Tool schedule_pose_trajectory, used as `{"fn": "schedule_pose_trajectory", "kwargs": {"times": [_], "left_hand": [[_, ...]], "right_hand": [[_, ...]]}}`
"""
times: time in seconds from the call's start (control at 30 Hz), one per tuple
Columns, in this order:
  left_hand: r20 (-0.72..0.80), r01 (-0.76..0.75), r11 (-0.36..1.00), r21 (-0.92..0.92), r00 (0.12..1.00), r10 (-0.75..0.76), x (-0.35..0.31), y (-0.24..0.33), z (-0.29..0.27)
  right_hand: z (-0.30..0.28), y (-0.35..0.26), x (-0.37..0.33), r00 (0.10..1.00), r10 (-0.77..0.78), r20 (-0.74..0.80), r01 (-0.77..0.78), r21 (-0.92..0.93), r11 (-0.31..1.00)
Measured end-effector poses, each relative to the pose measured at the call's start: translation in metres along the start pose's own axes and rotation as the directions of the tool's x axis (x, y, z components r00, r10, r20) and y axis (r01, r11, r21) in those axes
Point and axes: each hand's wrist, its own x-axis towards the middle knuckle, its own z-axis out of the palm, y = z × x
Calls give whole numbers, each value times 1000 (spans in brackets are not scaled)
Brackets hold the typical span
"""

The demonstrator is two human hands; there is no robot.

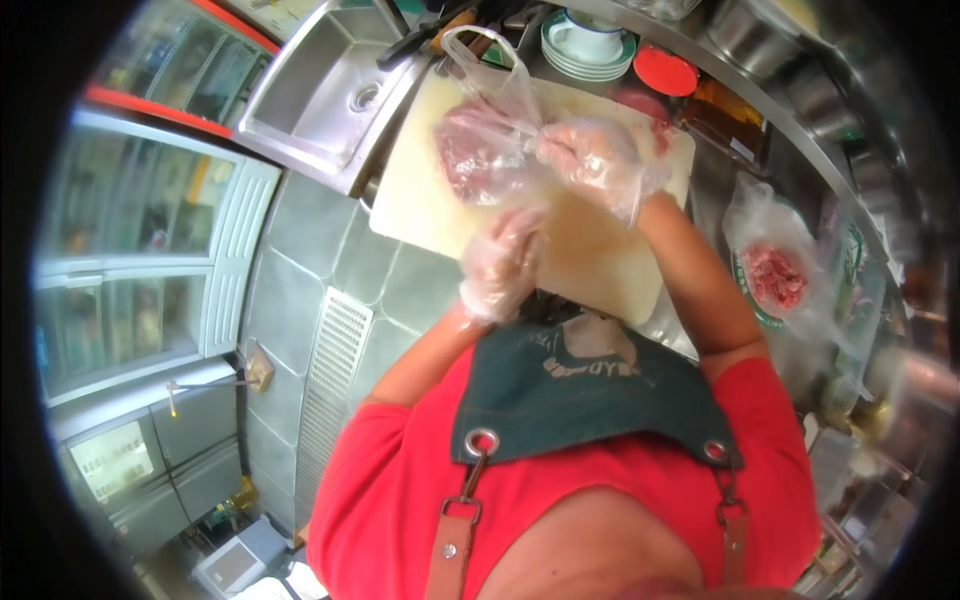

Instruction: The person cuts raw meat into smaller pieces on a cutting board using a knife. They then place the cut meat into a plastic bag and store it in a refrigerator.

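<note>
A clear plastic bag (500, 85) with a piece of dark red meat (472, 150) in it lies on the far left part of a cream cutting board (590, 245). Thin clear gloves cover both my hands. My right hand (592, 160) is closed at the bag's right side, its fingers pinching the plastic. Nearer to me, my left hand (503, 258) hovers over the board's front edge, just below the bag. Its fingers are curled together, and whatever they hold, if anything, cannot be made out. A reddish smear (662, 135) marks the board's far right corner.
Left of the board is a steel sink (310, 115), with a dark-handled knife (425, 40) by its rim. Stacked plates with a white cup (588, 45), a red lid (665, 70) and an amber container (725, 115) line the back. Cut meat in plastic (772, 278) sits at right.
</note>
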Motion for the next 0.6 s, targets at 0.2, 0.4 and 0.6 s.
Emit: {"fn": "schedule_pose_trajectory", "kwargs": {"times": [0.2,0.4,0.6], "left_hand": [[-186,-94,995,29,978,98,49,-32,0],[-40,232,862,-450,959,-279,66,-64,-50],[-97,66,994,87,994,-58,81,-112,-121]], "right_hand": [[20,-39,-15,967,-256,-16,256,133,958],[-1,-55,23,876,-89,-474,2,-180,984],[26,-42,115,920,300,-253,-326,-66,943]]}}
